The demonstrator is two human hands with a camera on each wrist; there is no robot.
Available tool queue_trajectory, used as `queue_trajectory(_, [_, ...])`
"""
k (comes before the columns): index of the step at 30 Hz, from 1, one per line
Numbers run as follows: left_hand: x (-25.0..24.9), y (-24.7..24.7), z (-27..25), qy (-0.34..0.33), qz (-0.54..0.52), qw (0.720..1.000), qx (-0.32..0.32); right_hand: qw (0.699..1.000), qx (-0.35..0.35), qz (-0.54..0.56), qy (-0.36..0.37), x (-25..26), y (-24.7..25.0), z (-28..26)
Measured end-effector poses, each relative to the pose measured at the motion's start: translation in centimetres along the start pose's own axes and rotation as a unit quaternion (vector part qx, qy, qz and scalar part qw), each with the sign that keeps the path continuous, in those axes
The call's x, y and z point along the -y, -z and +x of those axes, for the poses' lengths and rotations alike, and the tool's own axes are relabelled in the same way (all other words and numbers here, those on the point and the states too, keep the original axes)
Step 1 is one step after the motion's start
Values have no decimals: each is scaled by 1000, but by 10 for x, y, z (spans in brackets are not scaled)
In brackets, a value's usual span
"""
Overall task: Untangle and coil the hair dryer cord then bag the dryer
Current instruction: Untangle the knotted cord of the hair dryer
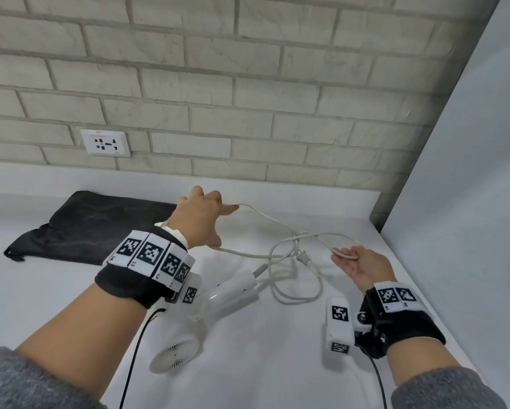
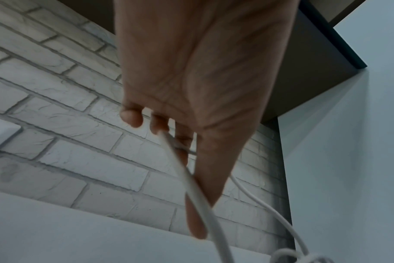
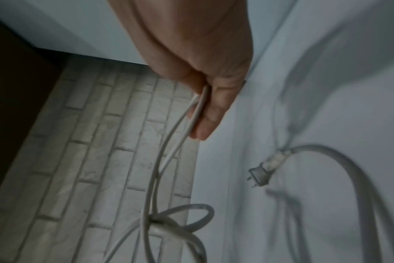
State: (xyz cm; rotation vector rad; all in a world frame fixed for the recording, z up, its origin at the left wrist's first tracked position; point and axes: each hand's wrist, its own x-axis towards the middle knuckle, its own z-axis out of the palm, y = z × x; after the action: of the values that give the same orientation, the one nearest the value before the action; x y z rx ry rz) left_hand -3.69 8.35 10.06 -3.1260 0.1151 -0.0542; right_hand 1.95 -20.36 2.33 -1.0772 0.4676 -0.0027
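I see a white hair dryer [image 1: 200, 317] lying on its side on the white bench [image 1: 248, 364], near my left forearm, its round rear grille facing me. No brand or lettering is readable on it. Its white cord [image 1: 280, 252] runs away from the handle into a loose knot of loops at mid-bench, the plug [image 1: 304, 258] resting beside the knot. My left hand [image 1: 202, 215] is raised over the bench, fingers curled round one stretch of cord. My right hand [image 1: 363, 267] is palm-up to the right, thumb and fingers pinching a folded bend of cord. A black bag [image 1: 79, 225] lies flat at the back left. Both wrists wear black bands with square black-and-white coded tags. Behind stands a pale brick wall [image 1: 218, 84] with a white socket plate [image 1: 105, 142], its small print too small to read. A plain pale panel [image 1: 469, 172] closes the right side.
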Motion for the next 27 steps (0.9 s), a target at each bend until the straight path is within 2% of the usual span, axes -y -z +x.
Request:
queue_trajectory(2, [-4, 0, -2, -8, -59, 998, 17, 997, -32, -72, 1, -8, -1, 5])
queue_trajectory(3, [-7, 1, -3, -16, -99, 995, 25, 984, -31, -172, 24, -12, -1, 7])
queue_trajectory(4, [-10, 2, -4, -27, -135, 990, 29, 952, -31, -298, 68, -15, -2, 7])
queue_trajectory(6, [-16, 5, -5, -50, -170, 984, 29, 836, -46, -503, 214, -20, -6, 2])
queue_trajectory(7, [-20, 5, -4, -59, -173, 983, 32, 794, -49, -522, 307, -20, -11, -6])
queue_trajectory(8, [-23, 5, -4, -64, -176, 982, 37, 764, -38, -501, 404, -21, -18, -17])
queue_trajectory(9, [-27, 5, -3, -67, -181, 980, 46, 732, 0, -474, 489, -22, -27, -31])
queue_trajectory(10, [-30, 4, -2, -69, -187, 978, 55, 696, 71, -462, 546, -24, -37, -42])
queue_trajectory(11, [-32, 4, 0, -70, -194, 976, 64, 656, 158, -471, 568, -29, -44, -50])
queue_trajectory(12, [-34, 4, 1, -73, -199, 975, 70, 618, 232, -500, 560, -35, -51, -54])
queue_trajectory(13, [-36, 4, 1, -77, -203, 973, 74, 585, 276, -546, 532, -41, -57, -55])
queue_trajectory(14, [-37, 5, 1, -80, -206, 972, 77, 556, 288, -599, 500, -47, -61, -52])
queue_trajectory(16, [-37, 6, 0, -83, -210, 971, 79, 498, 258, -707, 432, -52, -67, -45])
queue_trajectory(18, [-34, 6, -2, -79, -215, 970, 84, 415, 212, -780, 418, -50, -73, -42])
queue_trajectory(19, [-32, 5, -3, -75, -217, 970, 86, 386, 200, -798, 417, -47, -76, -42])
queue_trajectory(20, [-30, 4, -5, -71, -221, 969, 87, 377, 196, -801, 423, -45, -79, -42])
queue_trajectory(21, [-29, 3, -6, -67, -227, 967, 90, 394, 200, -789, 427, -41, -81, -43])
queue_trajectory(22, [-28, 1, -6, -65, -234, 965, 94, 440, 211, -758, 432, -38, -83, -44])
queue_trajectory(24, [-28, -3, -6, -66, -246, 962, 99, 572, 234, -647, 447, -25, -86, -53])
queue_trajectory(25, [-29, -4, -5, -67, -250, 961, 100, 628, 245, -580, 458, -17, -88, -60])
queue_trajectory(27, [-27, -4, -4, -61, -262, 958, 98, 705, 238, -477, 468, 1, -90, -67])
